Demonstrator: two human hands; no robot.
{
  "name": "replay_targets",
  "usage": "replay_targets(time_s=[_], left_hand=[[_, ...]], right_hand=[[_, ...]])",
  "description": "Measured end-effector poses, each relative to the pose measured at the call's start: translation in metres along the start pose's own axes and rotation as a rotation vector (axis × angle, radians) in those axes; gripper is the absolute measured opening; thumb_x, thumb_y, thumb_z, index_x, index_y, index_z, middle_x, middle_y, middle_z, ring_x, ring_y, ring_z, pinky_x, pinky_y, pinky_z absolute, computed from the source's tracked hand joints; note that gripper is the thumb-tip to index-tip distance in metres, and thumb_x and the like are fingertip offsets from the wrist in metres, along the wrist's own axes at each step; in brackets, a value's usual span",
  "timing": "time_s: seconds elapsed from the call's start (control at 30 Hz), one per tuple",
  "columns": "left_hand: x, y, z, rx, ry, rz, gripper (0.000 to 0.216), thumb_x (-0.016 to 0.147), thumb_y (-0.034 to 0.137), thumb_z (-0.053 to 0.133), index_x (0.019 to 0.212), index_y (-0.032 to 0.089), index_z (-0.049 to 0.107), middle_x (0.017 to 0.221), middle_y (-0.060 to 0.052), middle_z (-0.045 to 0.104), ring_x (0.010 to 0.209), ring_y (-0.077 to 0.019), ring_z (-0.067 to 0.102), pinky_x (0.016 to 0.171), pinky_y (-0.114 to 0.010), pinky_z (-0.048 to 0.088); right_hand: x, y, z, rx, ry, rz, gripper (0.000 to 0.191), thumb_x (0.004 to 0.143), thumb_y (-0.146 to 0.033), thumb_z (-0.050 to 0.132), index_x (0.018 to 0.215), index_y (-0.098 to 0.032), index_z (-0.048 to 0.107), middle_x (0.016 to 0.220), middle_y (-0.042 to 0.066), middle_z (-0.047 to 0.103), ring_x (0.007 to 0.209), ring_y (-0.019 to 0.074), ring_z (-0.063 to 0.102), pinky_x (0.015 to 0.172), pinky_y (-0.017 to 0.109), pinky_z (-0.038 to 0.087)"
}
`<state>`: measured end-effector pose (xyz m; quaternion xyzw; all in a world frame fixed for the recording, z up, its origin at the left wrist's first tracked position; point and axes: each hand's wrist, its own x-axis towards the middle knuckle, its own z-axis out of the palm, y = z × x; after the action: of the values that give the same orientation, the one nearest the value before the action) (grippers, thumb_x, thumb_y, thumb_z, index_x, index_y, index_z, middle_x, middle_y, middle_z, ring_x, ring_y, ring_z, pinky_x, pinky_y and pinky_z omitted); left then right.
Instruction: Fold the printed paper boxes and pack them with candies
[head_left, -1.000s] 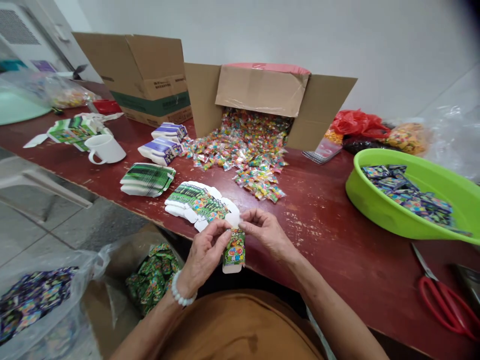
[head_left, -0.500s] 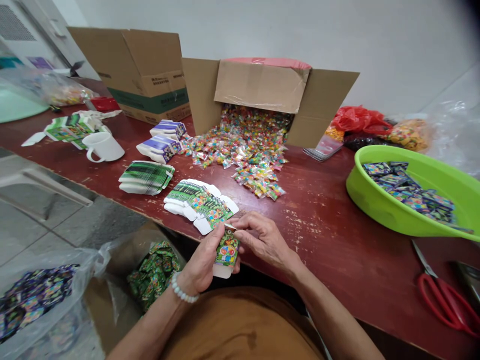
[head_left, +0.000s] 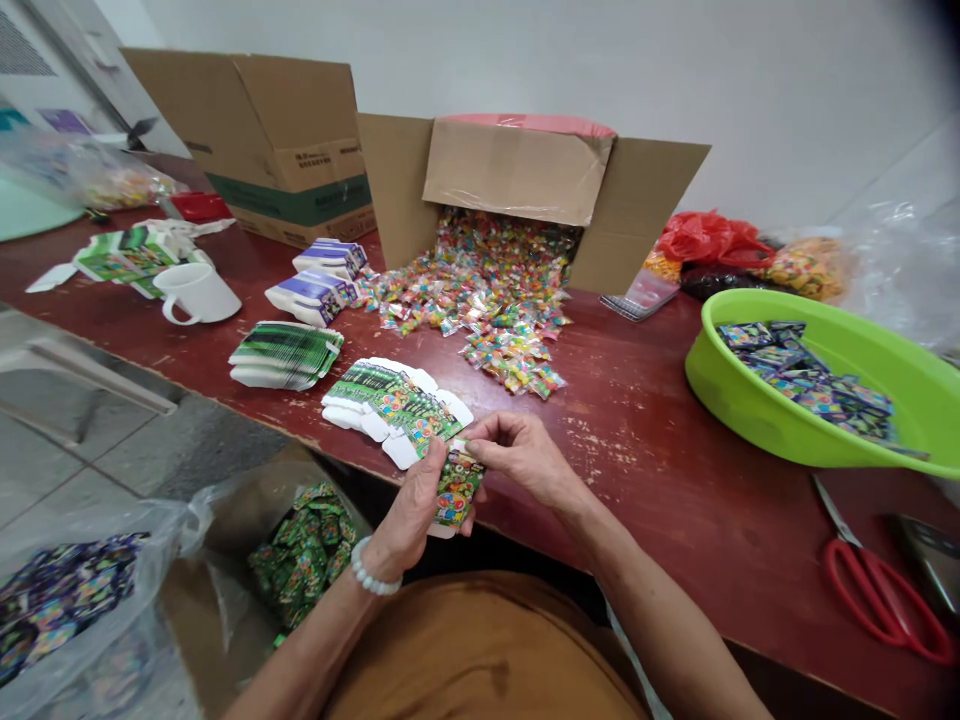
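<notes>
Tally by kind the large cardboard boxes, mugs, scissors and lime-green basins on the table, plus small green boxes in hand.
Large cardboard boxes: 2
Mug: 1
Scissors: 1
Lime-green basin: 1
Held small green box: 1
Total: 6

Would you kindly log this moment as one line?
left hand: holding green printed carton | right hand: touching its top flap | nearby: fanned flat cartons

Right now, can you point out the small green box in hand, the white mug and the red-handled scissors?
Green box [head_left: 457, 494]: head view, on its printed front face.
White mug [head_left: 202, 293]: head view, outer side.
Red-handled scissors [head_left: 882, 584]: head view, on the handles.
</notes>
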<state>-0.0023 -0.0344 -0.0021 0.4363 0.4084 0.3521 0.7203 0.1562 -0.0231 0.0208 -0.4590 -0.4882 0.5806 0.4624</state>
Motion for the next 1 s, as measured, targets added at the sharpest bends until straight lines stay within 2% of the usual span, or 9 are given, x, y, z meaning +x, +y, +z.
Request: replay_targets(time_s=[0.13,0.27,0.37,0.47,0.5,0.57,0.67,0.83,1.0], left_hand=[[0.0,-0.001,-0.001,-0.004,0.013,0.013,0.068,0.09,0.069,0.039,0.12,0.012,0.061,0.063,-0.004,0.067,0.042,-0.0116,0.057,0.04,-0.02,0.043],[0.001,-0.002,0.002,-0.055,0.034,-0.003,0.067,0.09,0.067,0.043,0.134,0.017,0.054,0.067,-0.002,0.067,0.04,-0.0111,0.056,0.037,-0.02,0.042],[0.001,-0.003,0.006,-0.094,0.061,-0.001,0.062,0.09,0.065,0.045,0.132,0.02,0.054,0.075,-0.002,0.068,0.039,-0.0098,0.055,0.037,-0.021,0.041],[-0.004,-0.001,0.006,-0.143,0.034,-0.037,0.053,0.087,0.058,0.057,0.127,0.023,0.053,0.082,-0.001,0.067,0.05,-0.0118,0.062,0.048,-0.023,0.049],[-0.007,0.001,0.004,-0.159,0.022,-0.062,0.05,0.085,0.054,0.062,0.125,0.024,0.053,0.086,-0.002,0.068,0.057,-0.0132,0.065,0.053,-0.025,0.051],[-0.013,0.002,-0.001,-0.162,-0.003,-0.103,0.046,0.081,0.045,0.07,0.119,0.023,0.054,0.097,-0.005,0.07,0.073,-0.0164,0.067,0.065,-0.027,0.054],[-0.023,0.002,-0.015,-0.074,-0.045,-0.123,0.042,0.076,0.038,0.076,0.109,0.019,0.058,0.108,-0.01,0.07,0.088,-0.0199,0.065,0.075,-0.03,0.052],[-0.033,0.005,-0.051,0.306,-0.077,-0.153,0.035,0.069,0.031,0.078,0.097,0.02,0.06,0.085,0.0,0.066,0.075,-0.0161,0.059,0.069,-0.026,0.046],[-0.038,0.019,-0.097,0.86,-0.153,-0.187,0.032,0.067,0.032,0.075,0.097,0.022,0.073,0.093,-0.003,0.07,0.084,-0.0222,0.061,0.076,-0.029,0.046]], right_hand=[[-0.005,0.001,-0.003,-0.019,-0.097,-0.073,0.019,0.081,-0.035,0.068,0.076,-0.018,0.062,0.086,0.004,0.071,0.054,0.0124,0.062,0.053,0.028,0.052],[-0.014,0.005,0.001,-0.263,-0.106,-0.292,0.018,0.09,-0.032,0.06,0.078,-0.021,0.066,0.108,0.006,0.07,0.09,0.0181,0.066,0.08,0.034,0.053],[-0.014,0.012,0.002,-0.418,-0.074,-0.394,0.009,0.09,-0.026,0.06,0.091,-0.023,0.068,0.11,0.006,0.068,0.101,0.0193,0.062,0.092,0.037,0.048],[0.0,0.02,-0.019,-0.493,-0.067,-0.369,0.015,0.092,-0.029,0.057,0.095,-0.023,0.07,0.1,0.005,0.068,0.093,0.0181,0.062,0.087,0.034,0.048],[0.009,0.022,-0.032,-0.517,-0.021,-0.345,0.018,0.093,-0.032,0.055,0.096,-0.023,0.07,0.095,0.004,0.068,0.09,0.018,0.062,0.085,0.034,0.048],[0.026,0.027,-0.065,-0.644,0.299,-0.303,0.023,0.089,-0.038,0.058,0.1,-0.022,0.07,0.098,0.006,0.066,0.089,0.0203,0.061,0.083,0.035,0.048],[0.047,0.034,-0.113,-0.892,0.638,-0.047,0.045,0.082,-0.042,0.064,0.12,-0.016,0.065,0.118,0.015,0.06,0.105,0.0282,0.058,0.093,0.041,0.043],[0.055,0.049,-0.142,-0.853,0.683,0.101,0.035,0.071,-0.044,0.073,0.096,-0.019,0.073,0.103,0.012,0.067,0.1,0.029,0.059,0.089,0.039,0.042],[0.055,0.05,-0.144,-0.622,0.705,0.103,0.034,0.068,-0.05,0.07,0.079,-0.018,0.068,0.078,0.005,0.069,0.072,0.0196,0.061,0.07,0.031,0.045]])
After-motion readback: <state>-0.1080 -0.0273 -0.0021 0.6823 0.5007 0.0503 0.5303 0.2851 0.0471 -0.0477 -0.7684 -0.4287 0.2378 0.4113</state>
